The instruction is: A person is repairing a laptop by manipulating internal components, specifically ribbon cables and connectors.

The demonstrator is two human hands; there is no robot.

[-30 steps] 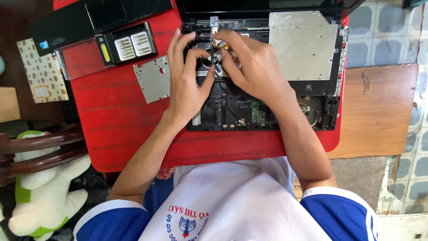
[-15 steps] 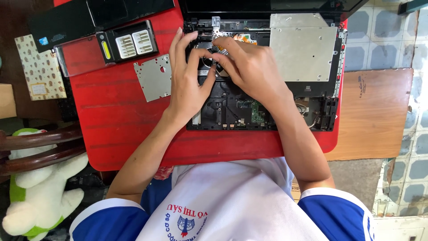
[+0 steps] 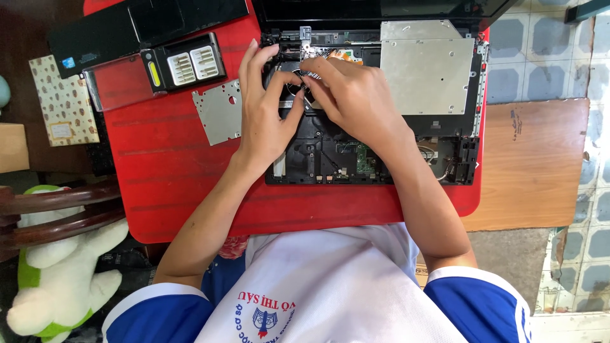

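An opened laptop lies on a red table, its base bared to show the boards and a round fan near the upper left corner. Both hands work at that fan. The left hand lies flat beside it, fingers spread and stretched up along the laptop's left edge, thumb reaching right to press by the fan; it grips nothing. The right hand is curled over the same spot, its fingertips pinched together just above the fan; whether they hold a small part I cannot tell, as the fingers hide it.

Compared with half a second ago, the hands sit in much the same place, but the small brass-coloured bit seen between the fingers a second ago no longer shows, and the right fingers are bunched tighter.

Left of the laptop lie a grey metal plate, a bit case and a black cover.
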